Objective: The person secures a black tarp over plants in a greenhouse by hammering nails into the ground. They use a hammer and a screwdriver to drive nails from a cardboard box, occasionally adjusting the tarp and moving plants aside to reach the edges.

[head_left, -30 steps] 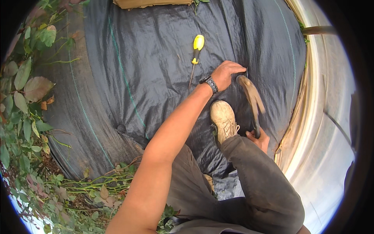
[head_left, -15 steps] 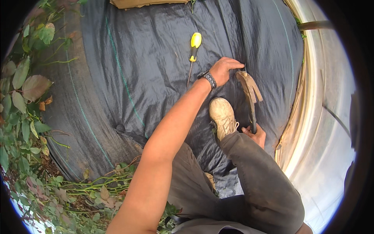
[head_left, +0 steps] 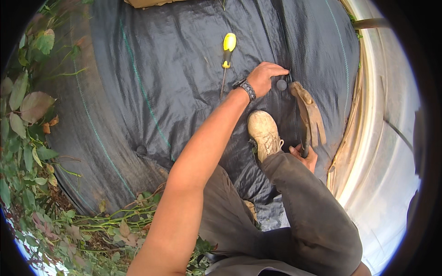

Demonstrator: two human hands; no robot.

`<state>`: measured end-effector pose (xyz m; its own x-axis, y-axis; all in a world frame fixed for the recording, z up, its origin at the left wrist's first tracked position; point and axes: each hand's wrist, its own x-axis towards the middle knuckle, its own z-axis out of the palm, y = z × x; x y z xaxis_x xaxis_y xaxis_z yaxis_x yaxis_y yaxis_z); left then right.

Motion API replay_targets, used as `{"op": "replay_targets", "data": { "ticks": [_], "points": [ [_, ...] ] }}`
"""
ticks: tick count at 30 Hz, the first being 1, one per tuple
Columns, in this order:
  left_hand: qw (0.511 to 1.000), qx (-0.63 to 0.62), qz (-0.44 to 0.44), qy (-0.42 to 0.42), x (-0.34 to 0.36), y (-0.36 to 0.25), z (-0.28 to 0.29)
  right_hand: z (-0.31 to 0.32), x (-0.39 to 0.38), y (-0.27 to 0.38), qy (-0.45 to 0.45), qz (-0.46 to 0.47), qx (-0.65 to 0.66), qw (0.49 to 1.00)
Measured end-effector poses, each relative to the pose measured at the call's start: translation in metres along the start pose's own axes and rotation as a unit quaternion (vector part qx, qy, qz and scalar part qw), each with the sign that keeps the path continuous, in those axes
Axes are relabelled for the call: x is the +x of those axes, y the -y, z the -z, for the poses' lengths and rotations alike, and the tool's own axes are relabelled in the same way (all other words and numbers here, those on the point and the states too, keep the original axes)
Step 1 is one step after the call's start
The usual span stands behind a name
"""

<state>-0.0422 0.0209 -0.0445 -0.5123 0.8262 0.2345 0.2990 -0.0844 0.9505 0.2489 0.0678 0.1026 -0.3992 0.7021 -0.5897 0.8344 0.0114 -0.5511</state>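
Observation:
Black woven ground cover fabric spreads under me. My left hand, wearing a dark wristband, reaches forward with its fingertips closed at a fold along the fabric's overlap; what lies under them is partly hidden. Just right of that hand, a round dark peg head sits against the fabric. My right hand grips the lower handle of a worn claw hammer, partly behind my knee. The hammer's head is raised close to the peg, apart from it. A yellow and black screwdriver lies beyond my left wrist.
My dusty shoe stands on the fabric between both arms. Another peg head is at left. Leafy stems line the left side. Pale plastic sheeting rises at right. Cardboard shows at the far edge.
The hammer has swung slightly right and its head has turned, uncovering the round peg head. My left hand keeps its place at the fold while the view shifts a little.

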Motion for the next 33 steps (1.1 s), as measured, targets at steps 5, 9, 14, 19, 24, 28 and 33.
{"op": "replay_targets", "data": {
  "ticks": [5, 9, 14, 19, 24, 28, 33],
  "points": [
    [0.999, 0.006, 0.027, 0.025, 0.002, -0.001, 0.004, -0.008, 0.011, 0.004, -0.008, 0.003, -0.058, 0.998],
    [1.000, -0.001, 0.021, 0.012, 0.000, -0.002, 0.000, 0.001, 0.000, 0.003, -0.008, 0.003, 0.013, 1.000],
    [1.000, -0.008, 0.023, 0.017, -0.001, 0.000, 0.001, -0.005, 0.005, -0.014, 0.007, 0.001, -0.062, 0.998],
    [0.999, 0.003, 0.024, 0.030, 0.001, -0.003, 0.001, -0.002, -0.004, -0.019, 0.000, 0.006, 0.039, 0.999],
    [0.999, 0.006, 0.028, 0.026, 0.001, 0.001, 0.002, -0.012, 0.013, -0.026, -0.006, -0.032, -0.034, 0.999],
    [0.998, 0.003, 0.052, 0.037, -0.002, -0.002, -0.001, -0.009, 0.006, -0.008, -0.009, 0.001, 0.012, 1.000],
    [0.999, 0.012, 0.027, 0.032, 0.003, 0.000, 0.001, -0.011, 0.011, -0.024, -0.015, -0.005, -0.019, 1.000]
  ]
}}
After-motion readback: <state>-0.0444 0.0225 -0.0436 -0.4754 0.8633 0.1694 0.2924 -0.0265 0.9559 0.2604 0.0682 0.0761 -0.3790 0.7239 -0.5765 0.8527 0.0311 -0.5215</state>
